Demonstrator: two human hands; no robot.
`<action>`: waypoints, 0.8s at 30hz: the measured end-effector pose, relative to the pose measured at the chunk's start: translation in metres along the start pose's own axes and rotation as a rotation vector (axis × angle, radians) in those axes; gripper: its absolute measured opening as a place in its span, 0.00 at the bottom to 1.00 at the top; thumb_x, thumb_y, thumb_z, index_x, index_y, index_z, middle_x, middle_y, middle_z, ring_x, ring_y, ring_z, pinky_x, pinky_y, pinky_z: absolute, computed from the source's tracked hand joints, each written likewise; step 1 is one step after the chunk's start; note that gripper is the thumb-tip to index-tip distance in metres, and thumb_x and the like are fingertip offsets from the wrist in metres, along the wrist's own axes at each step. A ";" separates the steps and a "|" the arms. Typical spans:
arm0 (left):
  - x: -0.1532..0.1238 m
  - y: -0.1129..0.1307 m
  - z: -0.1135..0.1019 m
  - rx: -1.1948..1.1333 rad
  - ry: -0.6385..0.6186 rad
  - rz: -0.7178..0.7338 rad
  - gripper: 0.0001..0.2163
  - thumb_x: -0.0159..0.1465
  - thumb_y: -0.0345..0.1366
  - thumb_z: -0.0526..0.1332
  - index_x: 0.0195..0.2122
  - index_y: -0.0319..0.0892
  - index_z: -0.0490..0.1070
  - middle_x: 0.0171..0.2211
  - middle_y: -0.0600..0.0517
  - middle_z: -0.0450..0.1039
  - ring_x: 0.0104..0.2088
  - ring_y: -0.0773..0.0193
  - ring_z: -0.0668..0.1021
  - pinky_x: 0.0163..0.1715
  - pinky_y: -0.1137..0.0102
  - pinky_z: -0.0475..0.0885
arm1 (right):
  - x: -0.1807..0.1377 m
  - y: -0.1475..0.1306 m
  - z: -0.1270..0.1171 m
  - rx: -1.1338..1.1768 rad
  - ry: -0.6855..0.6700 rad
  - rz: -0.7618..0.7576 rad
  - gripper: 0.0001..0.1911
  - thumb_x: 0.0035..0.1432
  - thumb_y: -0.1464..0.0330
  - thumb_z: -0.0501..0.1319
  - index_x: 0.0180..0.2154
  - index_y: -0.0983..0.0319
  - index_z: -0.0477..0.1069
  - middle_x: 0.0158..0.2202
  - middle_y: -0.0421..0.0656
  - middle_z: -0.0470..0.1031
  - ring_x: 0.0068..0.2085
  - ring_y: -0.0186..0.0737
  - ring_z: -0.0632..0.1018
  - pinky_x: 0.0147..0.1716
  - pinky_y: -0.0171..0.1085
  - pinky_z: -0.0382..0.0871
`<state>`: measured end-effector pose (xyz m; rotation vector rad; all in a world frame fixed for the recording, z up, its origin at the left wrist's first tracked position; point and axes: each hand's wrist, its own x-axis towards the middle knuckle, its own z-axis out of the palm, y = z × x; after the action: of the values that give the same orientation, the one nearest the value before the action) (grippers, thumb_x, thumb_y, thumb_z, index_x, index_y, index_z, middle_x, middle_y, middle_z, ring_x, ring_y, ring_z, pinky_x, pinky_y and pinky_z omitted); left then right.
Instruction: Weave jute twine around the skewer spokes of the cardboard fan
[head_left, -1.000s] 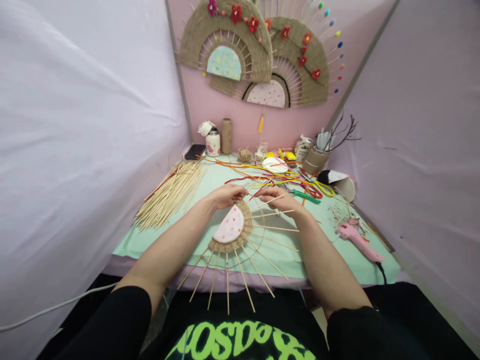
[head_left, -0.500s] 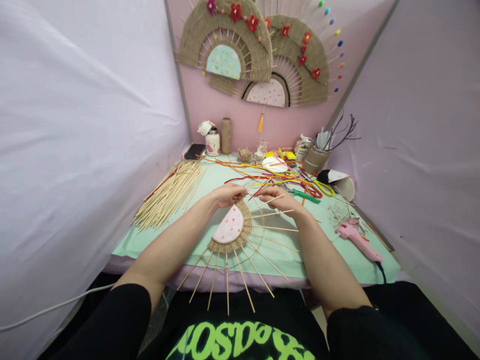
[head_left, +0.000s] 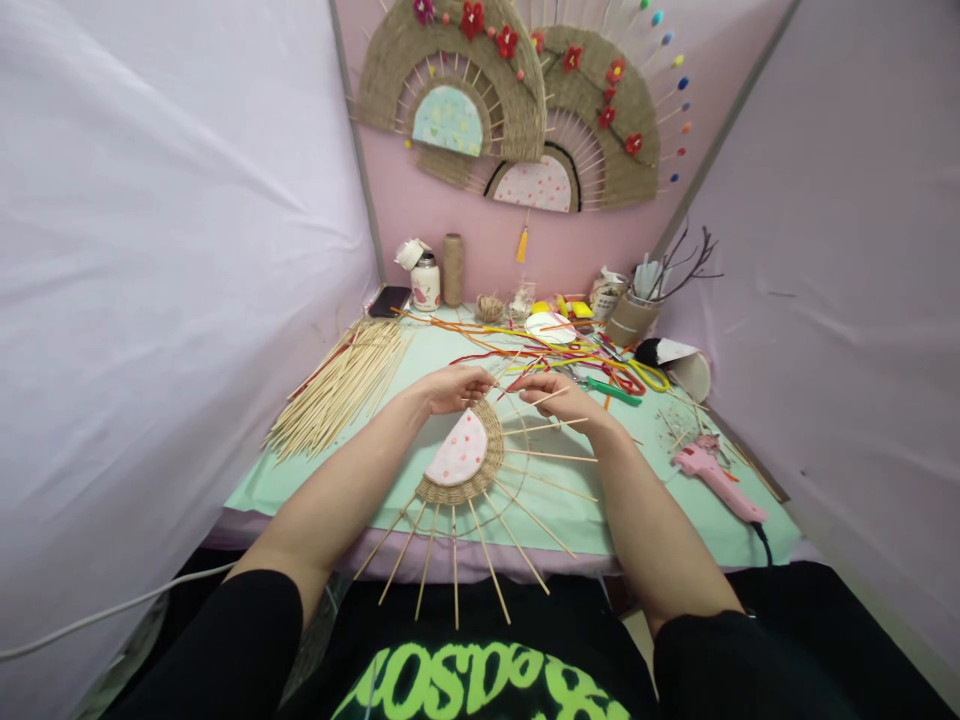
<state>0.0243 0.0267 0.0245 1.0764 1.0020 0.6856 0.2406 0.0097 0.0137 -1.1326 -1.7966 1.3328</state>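
A half-made woven fan [head_left: 463, 458] lies on the mint-green table [head_left: 645, 505]: a pink dotted half-disc ringed with jute weave, with thin bamboo sticks fanning out toward me. My left hand [head_left: 456, 387] rests at the fan's far edge, fingers curled and pinched on something thin that I cannot make out. My right hand [head_left: 559, 395] sits just right of it, fingers closed around what looks like jute string near a stick. The two hands are a few centimetres apart over the top of the weave.
A pile of bamboo sticks [head_left: 341, 387] lies at left. Coloured pipe cleaners [head_left: 570, 360], green scissors [head_left: 611, 390], a pink glue gun [head_left: 716, 480], a twine spool [head_left: 453, 270], jars and cups crowd the back and right. Finished fans [head_left: 517, 100] hang on the pink wall.
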 end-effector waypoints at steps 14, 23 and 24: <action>0.001 0.002 0.003 0.035 -0.026 0.005 0.09 0.45 0.31 0.66 0.19 0.38 0.64 0.17 0.59 0.61 0.20 0.76 0.62 0.21 0.76 0.54 | -0.001 -0.004 0.001 -0.004 0.005 -0.017 0.19 0.47 0.61 0.62 0.40 0.65 0.75 0.19 0.34 0.59 0.22 0.28 0.58 0.24 0.34 0.52; 0.001 0.004 0.003 0.018 0.013 -0.039 0.06 0.46 0.28 0.65 0.20 0.36 0.66 0.17 0.57 0.62 0.19 0.76 0.63 0.20 0.77 0.54 | 0.000 -0.002 0.000 -0.021 -0.001 -0.015 0.19 0.48 0.61 0.61 0.40 0.65 0.76 0.19 0.34 0.60 0.21 0.28 0.58 0.23 0.33 0.52; 0.001 0.005 0.003 0.016 0.017 -0.041 0.06 0.46 0.28 0.65 0.19 0.36 0.66 0.16 0.57 0.62 0.19 0.77 0.63 0.19 0.77 0.54 | -0.001 -0.002 0.000 -0.022 -0.002 -0.015 0.18 0.48 0.61 0.61 0.40 0.65 0.76 0.19 0.34 0.60 0.21 0.28 0.58 0.23 0.33 0.52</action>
<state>0.0277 0.0278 0.0291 1.0627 1.0428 0.6550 0.2404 0.0091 0.0158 -1.1279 -1.8216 1.3086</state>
